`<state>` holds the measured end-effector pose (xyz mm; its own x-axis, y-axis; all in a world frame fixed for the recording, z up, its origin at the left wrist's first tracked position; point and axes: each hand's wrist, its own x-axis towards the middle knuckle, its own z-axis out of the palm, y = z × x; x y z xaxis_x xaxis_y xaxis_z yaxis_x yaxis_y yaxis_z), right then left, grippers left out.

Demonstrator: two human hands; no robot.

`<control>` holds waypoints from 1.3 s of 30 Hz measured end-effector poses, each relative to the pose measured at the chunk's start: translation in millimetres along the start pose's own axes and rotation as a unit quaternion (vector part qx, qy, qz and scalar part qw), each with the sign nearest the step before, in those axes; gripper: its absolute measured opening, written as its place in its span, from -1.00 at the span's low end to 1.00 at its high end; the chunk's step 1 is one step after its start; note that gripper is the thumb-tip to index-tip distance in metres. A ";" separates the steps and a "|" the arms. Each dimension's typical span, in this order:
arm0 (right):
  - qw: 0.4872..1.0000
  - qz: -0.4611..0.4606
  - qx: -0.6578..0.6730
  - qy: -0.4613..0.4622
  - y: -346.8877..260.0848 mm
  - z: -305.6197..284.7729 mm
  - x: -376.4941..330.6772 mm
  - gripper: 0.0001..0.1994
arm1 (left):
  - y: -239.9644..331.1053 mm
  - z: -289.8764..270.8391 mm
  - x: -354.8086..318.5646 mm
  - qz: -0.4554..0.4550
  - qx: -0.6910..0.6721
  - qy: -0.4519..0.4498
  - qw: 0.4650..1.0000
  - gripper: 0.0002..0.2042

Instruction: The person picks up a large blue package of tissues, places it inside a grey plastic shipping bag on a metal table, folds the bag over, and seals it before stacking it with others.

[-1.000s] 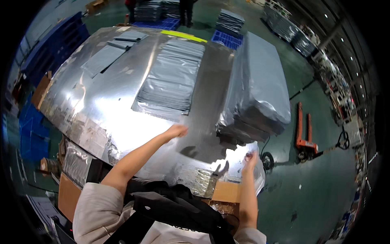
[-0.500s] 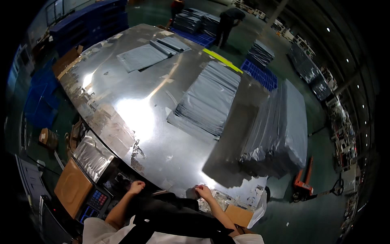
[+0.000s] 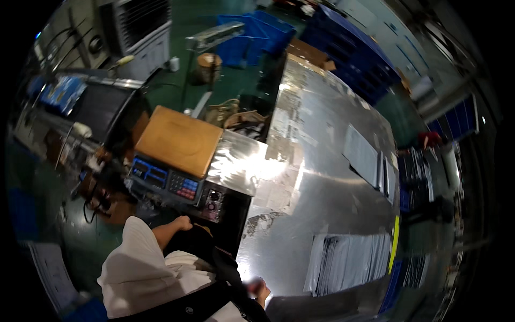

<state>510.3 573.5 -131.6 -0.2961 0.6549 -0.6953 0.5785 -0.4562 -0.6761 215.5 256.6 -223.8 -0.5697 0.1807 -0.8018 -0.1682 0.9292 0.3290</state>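
Observation:
My left hand (image 3: 184, 222) is loosely closed in front of my dark apron (image 3: 196, 241), with nothing visible in it. It is nearest to the control panel of a digital weighing scale (image 3: 179, 140), which has an orange-tan top. Beside the near edge of the metal table (image 3: 335, 209) is my right hand (image 3: 262, 291); its fingers are partly blurred, so what they do is unclear. A stack of grey plastic bags (image 3: 351, 263) lies on the table to the right of that hand. Farther along are more flat grey bags (image 3: 362, 155), some of them folded.
A shiny silver sheet (image 3: 234, 161) lies between scale and table. Blue crates (image 3: 249, 40) and a wooden stump-like block (image 3: 208, 67) stand on the floor beyond. Dark blue stacked pallets (image 3: 348, 51) are past the table's far end. A person in red (image 3: 430, 139) is at far right.
My view has swung left, bringing the scale and blue crates toward the middle. The tall grey stack has left the view. Both hands stay close to my body.

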 end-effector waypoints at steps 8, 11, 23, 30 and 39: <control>0.981 0.008 -0.132 -0.141 43.5 -44.8 100.1 -0.60 | -50.0 40.6 -57.5 -0.064 -0.132 0.054 0.988 -0.61; 0.974 -0.028 -0.140 -0.177 -4.4 -19.5 51.4 -0.69 | -73.8 50.4 -80.2 -0.069 -0.148 0.063 0.984 -0.61; 0.943 0.155 0.025 -0.293 -12.4 -21.4 47.5 -0.84 | -128.9 116.7 -102.8 -0.134 -0.239 0.131 0.953 -0.64; 0.689 -0.459 -0.546 -0.128 31.8 -33.9 93.9 -0.67 | -99.8 77.6 -103.2 -0.025 -0.160 0.122 0.979 -0.75; 0.310 -0.734 -0.603 0.046 40.7 -30.0 55.9 -0.85 | -25.9 -91.1 -91.3 0.270 -0.562 0.414 0.663 -0.91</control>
<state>540.1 609.5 -190.6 -0.9221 -0.3357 0.1926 -0.2478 0.8943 0.3727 198.5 186.7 -113.8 -0.9593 -0.2819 -0.0189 0.0127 -0.1098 0.9939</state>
